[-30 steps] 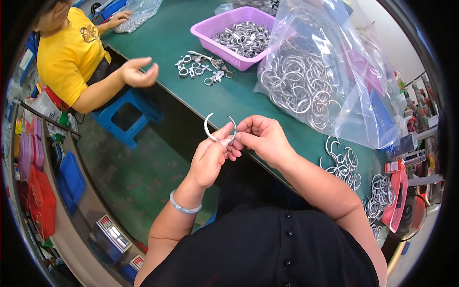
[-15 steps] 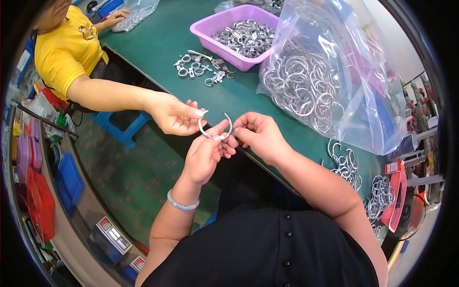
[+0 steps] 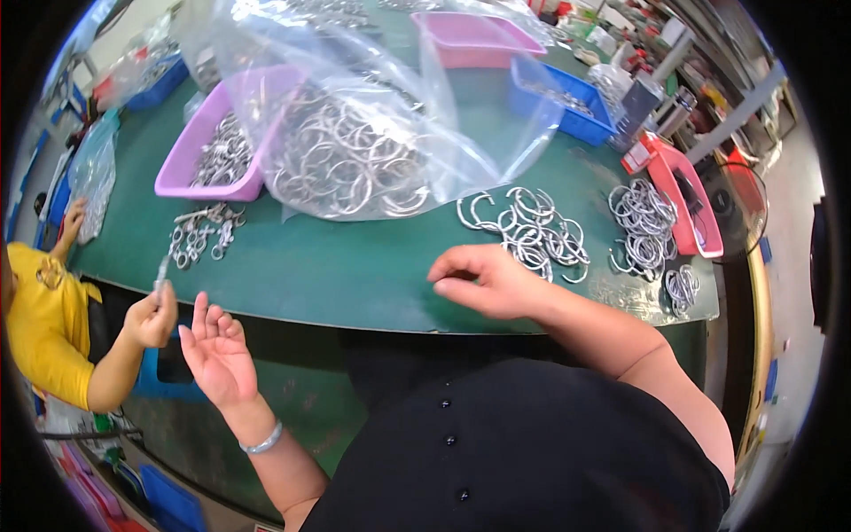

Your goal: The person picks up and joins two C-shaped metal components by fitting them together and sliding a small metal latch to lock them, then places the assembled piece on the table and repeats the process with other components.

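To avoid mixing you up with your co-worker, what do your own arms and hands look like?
The left hand and right hand are ungloved, the forearms bare, without sleeves or cables. A pale, shiny bangle circles the left wrist; the right has none. The black top has round dark buttons.

The right hand (image 3: 495, 282) curls its fingers (image 3: 455, 258) near silver rings (image 3: 532, 234).
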The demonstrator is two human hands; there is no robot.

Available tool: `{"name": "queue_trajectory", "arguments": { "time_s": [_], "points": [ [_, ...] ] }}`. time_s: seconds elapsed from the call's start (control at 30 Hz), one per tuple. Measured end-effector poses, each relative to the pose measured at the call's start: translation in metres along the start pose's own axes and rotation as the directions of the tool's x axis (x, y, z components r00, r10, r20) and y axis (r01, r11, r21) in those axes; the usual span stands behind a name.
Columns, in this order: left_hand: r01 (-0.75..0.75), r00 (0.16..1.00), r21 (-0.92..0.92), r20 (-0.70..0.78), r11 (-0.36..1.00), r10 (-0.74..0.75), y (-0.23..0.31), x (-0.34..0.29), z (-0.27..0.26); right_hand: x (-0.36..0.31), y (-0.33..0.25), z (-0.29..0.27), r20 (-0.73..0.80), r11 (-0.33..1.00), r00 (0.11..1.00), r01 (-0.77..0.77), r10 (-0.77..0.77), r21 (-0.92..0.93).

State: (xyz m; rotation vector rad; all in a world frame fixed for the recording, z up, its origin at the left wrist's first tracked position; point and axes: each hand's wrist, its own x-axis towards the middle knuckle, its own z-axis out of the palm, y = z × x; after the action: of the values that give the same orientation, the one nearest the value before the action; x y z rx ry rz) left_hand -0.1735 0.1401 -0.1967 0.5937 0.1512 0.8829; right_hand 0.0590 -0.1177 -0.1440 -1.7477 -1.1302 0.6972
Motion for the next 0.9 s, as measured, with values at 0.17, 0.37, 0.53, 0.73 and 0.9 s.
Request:
{"name": "queue_trajectory", "arguments": {
  "time_s": [0.17,0.37,0.53,0.73,0.9],
  "points": [
    [0.120,0.988,0.190,-0.116,0.975,-0.099,-0.033,-0.019,0.027,-0.048,0.035,-0.083,-0.470,0.926,0.875,-0.071,-0.120,-0.370],
    [0.273,0.962,0.382,-0.137,0.883,-0.238,-0.085,-0.040,0.061,-0.057,0.063,-0.129,-0.393,0.606,0.916,-0.265,-0.085,-0.750],
    [0.388,0.917,0.454,-0.106,0.802,-0.384,-0.112,-0.056,0.090,-0.059,0.077,-0.131,-0.325,0.677,0.941,-0.179,-0.094,-0.714],
    [0.432,0.878,0.529,-0.063,0.731,-0.474,-0.136,-0.062,0.123,-0.067,0.068,-0.135,-0.307,0.759,0.911,0.010,-0.276,-0.651],
    [0.460,0.802,0.593,0.043,0.661,-0.596,-0.162,-0.066,0.167,-0.078,0.031,-0.107,-0.100,0.772,0.894,0.316,-0.438,-0.552]
  ]
}}
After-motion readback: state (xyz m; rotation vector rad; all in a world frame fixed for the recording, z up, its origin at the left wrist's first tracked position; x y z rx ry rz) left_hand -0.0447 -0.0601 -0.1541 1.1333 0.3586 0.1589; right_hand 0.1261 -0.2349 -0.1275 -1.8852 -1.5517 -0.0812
